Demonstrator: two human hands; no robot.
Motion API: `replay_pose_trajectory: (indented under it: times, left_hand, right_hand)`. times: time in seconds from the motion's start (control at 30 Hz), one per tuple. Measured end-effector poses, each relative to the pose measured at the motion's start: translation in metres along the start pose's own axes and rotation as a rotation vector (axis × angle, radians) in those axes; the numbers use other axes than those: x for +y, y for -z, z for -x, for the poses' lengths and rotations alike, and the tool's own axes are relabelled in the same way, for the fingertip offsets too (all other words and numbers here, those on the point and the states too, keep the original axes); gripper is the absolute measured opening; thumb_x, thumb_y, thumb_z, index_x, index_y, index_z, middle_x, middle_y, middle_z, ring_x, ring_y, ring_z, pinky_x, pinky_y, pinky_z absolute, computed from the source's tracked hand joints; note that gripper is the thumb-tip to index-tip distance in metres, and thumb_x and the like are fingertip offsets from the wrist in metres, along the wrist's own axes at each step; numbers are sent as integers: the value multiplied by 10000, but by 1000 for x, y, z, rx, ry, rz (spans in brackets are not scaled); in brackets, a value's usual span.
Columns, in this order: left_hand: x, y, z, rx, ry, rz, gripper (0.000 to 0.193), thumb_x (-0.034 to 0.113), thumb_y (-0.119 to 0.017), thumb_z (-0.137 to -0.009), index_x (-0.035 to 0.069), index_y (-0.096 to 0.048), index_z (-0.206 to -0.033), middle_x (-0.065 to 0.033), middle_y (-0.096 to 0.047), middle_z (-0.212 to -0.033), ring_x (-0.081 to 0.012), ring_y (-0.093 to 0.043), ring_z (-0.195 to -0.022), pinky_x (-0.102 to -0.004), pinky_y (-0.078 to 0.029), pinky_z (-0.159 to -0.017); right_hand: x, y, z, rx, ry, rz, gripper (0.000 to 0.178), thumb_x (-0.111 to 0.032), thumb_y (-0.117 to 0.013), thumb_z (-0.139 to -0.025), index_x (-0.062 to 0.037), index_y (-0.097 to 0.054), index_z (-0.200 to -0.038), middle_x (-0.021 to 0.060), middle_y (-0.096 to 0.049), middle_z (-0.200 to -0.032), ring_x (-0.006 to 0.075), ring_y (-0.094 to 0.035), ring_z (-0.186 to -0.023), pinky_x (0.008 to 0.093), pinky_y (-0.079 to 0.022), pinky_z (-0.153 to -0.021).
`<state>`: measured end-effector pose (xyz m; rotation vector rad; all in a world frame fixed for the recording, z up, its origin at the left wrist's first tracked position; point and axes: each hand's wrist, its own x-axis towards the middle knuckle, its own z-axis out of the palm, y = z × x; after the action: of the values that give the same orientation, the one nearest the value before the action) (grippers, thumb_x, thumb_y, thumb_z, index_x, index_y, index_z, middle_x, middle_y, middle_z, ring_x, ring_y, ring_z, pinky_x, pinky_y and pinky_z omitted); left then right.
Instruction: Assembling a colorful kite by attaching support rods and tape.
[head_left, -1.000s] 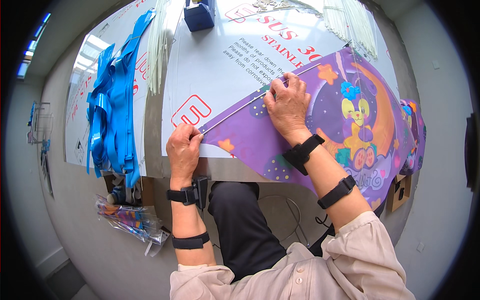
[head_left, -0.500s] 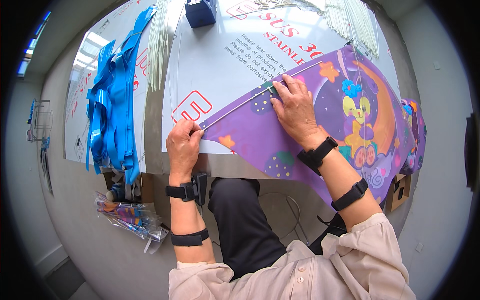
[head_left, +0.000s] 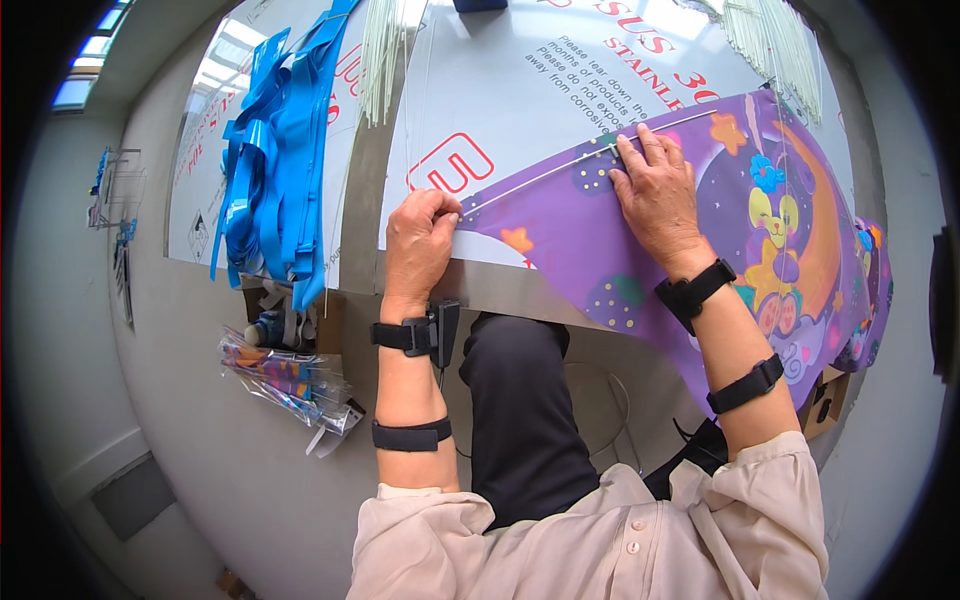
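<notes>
A purple kite point(head_left: 565, 265), printed with a yellow bunny-like figure on an orange moon, lies across the table and hangs over its front edge. A thin white rod point(head_left: 540, 183) runs along its upper left edge. My left hand point(head_left: 420, 240) pinches the rod's end at the kite's left corner; its fingertips partly hide that end. My right hand point(head_left: 660, 205) rests on the kite farther along the rod, fingers spread and bent over it beside a small white fitting point(head_left: 611, 149). Both wrists wear black straps.
A bundle of blue strips point(head_left: 270, 185) lies on the table to the left. White rods point(head_left: 384, 65) lie beyond it, with more rods point(head_left: 775, 50) at the far right. Below the left table edge are a clear bag point(head_left: 290, 385) and a box. A dark blue object stands at the back.
The view has shifted, so everything sits farther right and higher. My left hand still pinches the corner, and my right hand still lies over the rod.
</notes>
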<state>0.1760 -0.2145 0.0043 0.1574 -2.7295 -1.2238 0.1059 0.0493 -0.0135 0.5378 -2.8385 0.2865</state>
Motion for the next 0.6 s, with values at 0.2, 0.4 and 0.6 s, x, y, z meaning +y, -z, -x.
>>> replay_pose_trajectory:
  times: [0.2,0.4,0.6]
  left_hand:
    - [-2,1,4,23,41,81,82,-11,-643,-726,1,-646,-807,-52,-594,-736,-122,-535,-618,-263,-443,-592]
    - [0,-7,2,45,33,-23,77,10,-693,-686,16,-651,-750,-29,-576,-705,-83,-497,-572,-240,-427,-552]
    - [-4,-10,-1,50,60,-21,65,11,-688,-679,12,-636,-719,-26,-561,-669,-88,-498,-562,-246,-427,-544]
  right_hand:
    - [-3,-1,0,-20,-19,24,411,-253,-623,-820,-68,-594,-1185,164,-517,-1276,295,-451,-1159,402,-397,-911]
    - [-4,-1,1,0,-30,1,411,-255,-627,-816,-79,-594,-1186,155,-512,-1283,296,-448,-1163,407,-393,-916]
    - [-2,-1,2,16,-57,-52,415,-264,-640,-808,-89,-598,-1182,146,-508,-1288,297,-442,-1170,417,-389,-918]
